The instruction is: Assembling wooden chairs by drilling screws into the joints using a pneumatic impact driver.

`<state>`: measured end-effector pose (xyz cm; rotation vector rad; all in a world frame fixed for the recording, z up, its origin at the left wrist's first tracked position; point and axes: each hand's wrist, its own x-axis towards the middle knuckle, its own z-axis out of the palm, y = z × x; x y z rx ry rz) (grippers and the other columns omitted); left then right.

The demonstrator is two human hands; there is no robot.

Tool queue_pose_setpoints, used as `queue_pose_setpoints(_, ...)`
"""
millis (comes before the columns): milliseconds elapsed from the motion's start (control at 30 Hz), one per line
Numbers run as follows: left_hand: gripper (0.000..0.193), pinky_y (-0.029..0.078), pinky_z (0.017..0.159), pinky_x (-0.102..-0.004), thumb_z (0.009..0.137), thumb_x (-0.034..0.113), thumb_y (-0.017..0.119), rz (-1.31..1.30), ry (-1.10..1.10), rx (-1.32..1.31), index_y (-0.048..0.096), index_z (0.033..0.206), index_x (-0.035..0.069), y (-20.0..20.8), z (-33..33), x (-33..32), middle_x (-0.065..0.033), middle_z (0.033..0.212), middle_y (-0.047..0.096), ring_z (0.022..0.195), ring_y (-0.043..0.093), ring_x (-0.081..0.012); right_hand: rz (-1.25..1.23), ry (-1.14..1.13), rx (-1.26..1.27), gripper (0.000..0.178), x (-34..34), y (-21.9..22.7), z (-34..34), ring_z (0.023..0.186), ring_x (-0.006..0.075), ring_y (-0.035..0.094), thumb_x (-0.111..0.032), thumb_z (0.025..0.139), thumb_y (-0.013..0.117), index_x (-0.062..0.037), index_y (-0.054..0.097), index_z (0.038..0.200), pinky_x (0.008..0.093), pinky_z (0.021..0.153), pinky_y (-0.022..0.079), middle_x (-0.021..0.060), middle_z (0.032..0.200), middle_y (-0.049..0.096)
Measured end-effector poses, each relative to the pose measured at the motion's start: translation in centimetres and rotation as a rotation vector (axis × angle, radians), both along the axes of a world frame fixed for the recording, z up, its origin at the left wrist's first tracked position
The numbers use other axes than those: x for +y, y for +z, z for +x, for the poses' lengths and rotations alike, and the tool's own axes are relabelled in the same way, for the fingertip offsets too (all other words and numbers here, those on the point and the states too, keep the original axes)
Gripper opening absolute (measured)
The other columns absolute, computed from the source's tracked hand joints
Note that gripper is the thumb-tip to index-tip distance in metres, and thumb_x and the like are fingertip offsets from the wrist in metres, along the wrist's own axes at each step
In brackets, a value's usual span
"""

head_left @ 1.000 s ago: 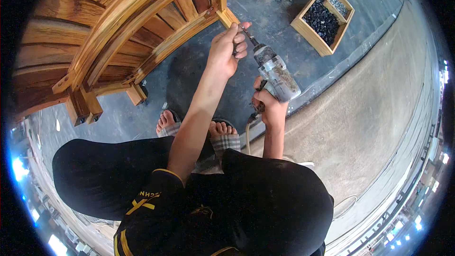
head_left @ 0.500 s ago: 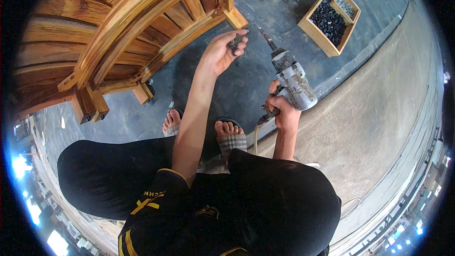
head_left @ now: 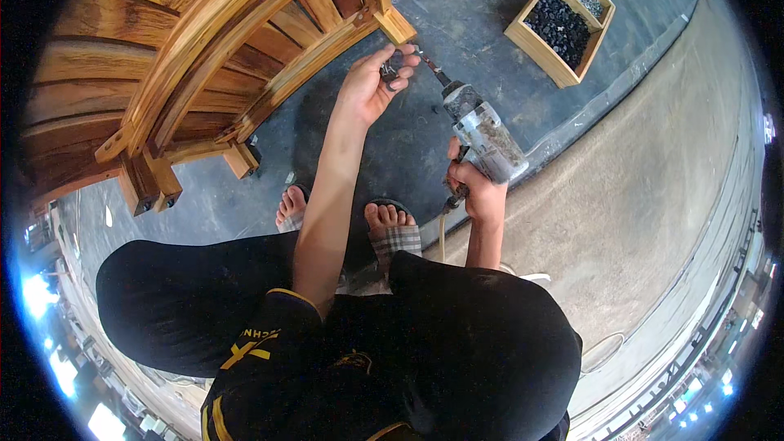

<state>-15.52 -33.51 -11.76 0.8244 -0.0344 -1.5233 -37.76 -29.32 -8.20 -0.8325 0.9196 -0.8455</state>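
Left hand is raised beside the wooden bench frame, fingers pinching small dark screws, while right hand is clenched around the grip of the electric drill, its bit angled toward the screws, with the wooden box on the floor far right.

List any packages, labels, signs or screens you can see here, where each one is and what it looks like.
Wooden box: on the dark floor at upper right, open-topped, rectangular, pale wood, split into compartments, the larger holding dark small parts, the smaller holding grey ones.
Printed lettering: on the person's black shirt, yellow and white marks.
No signs or screens can be made out.
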Motion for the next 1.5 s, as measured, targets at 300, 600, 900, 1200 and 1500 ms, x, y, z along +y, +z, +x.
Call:
queue_pose_setpoints(300,0.032,0.031,0.044,-0.0201,0.093,0.029,0.058,-0.039,-0.066,-0.01,0.057,0.097,-0.002,1.5,-0.1,0.0,-0.0039,0.072,0.052,0.055,0.044,-0.0094,-0.016,0.005,0.027,0.028,0.1,0.4,0.1,0.052,0.0131,0.049,0.009,0.064,0.053,0.0017,0.057,0.091,0.0268,0.047,0.04,0.0069,0.078,0.056)
queue_pose_setpoints(600,0.027,0.029,0.043,-0.0191,0.092,0.029,0.059,-0.069,-0.173,-0.039,0.056,0.094,0.002,2.7,-0.2,-0.1,0.0011,0.067,0.048,0.052,0.041,-0.0067,-0.008,0.022,-0.014,0.029,0.0,-0.6,-0.3,0.054,0.0104,0.052,0.01,0.064,0.055,0.0018,0.061,0.091,0.0244,0.046,0.039,0.0049,0.075,0.061)
queue_pose_setpoints(900,0.023,0.028,0.043,-0.018,0.09,0.026,0.062,-0.102,-0.189,-0.024,0.058,0.09,0.003,3.7,-0.4,-1.2,0.0025,0.065,0.046,0.049,0.038,-0.005,-0.017,0.033,0.015,0.03,-1.1,0.0,-0.1,0.054,0.0104,0.051,0.011,0.063,0.055,0.0023,0.061,0.091,0.0242,0.046,0.038,0.005,0.075,0.061)
queue_pose_setpoints(1200,0.025,0.025,0.04,-0.0182,0.089,0.026,0.064,-0.062,-0.118,-0.268,0.06,0.088,0.001,6.4,-0.2,-3.6,0.0043,0.061,0.044,0.047,0.036,-0.0033,-0.047,-0.026,-0.103,0.028,-3.3,0.9,2.9,0.054,0.0109,0.05,0.011,0.062,0.053,0.0013,0.059,0.087,0.0244,0.045,0.037,0.0045,0.075,0.058)
queue_pose_setpoints(1500,0.037,0.028,0.045,-0.0199,0.098,0.024,0.046,-0.229,-0.071,-0.34,0.052,0.118,-0.006,8.0,-0.2,-5.4,0.0046,0.066,0.039,0.053,0.035,-0.0051,-0.095,-0.076,-0.223,0.025,-5.9,1.0,5.3,0.049,0.0134,0.045,0.008,0.058,0.053,0.0006,0.056,0.082,0.0276,0.048,0.039,0.0079,0.074,0.055)
